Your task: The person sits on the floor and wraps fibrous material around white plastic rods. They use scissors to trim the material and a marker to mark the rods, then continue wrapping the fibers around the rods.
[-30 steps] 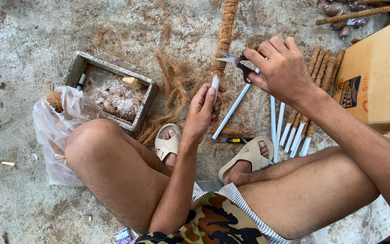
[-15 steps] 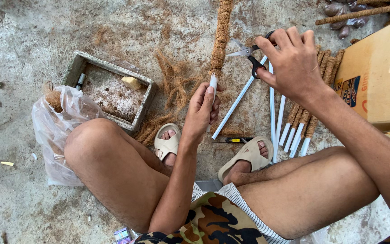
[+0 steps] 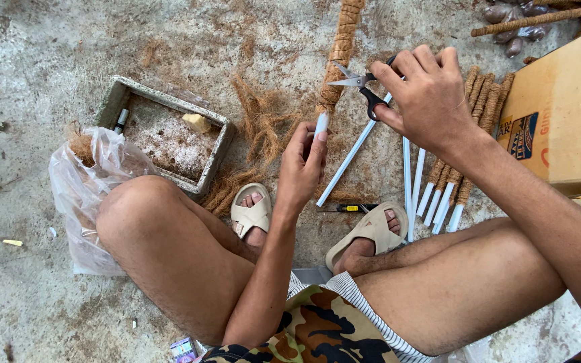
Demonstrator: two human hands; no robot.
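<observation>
The left hand (image 3: 302,167) grips the bare white end of a coir-wrapped pole (image 3: 339,57) lying on the concrete floor (image 3: 48,60), while the right hand (image 3: 425,94) holds part-open scissors (image 3: 361,86) just beside its wrapping

A shallow grey tray (image 3: 112,101) holding pale powder and a yellowish block (image 3: 198,123) sits on stained concrete beside a crumpled clear plastic bag (image 3: 85,195). Loose brown coir fibre (image 3: 260,128) lies nearby, with a cardboard box (image 3: 563,114) and finished fibre-wrapped white sticks (image 3: 452,181) opposite.
</observation>
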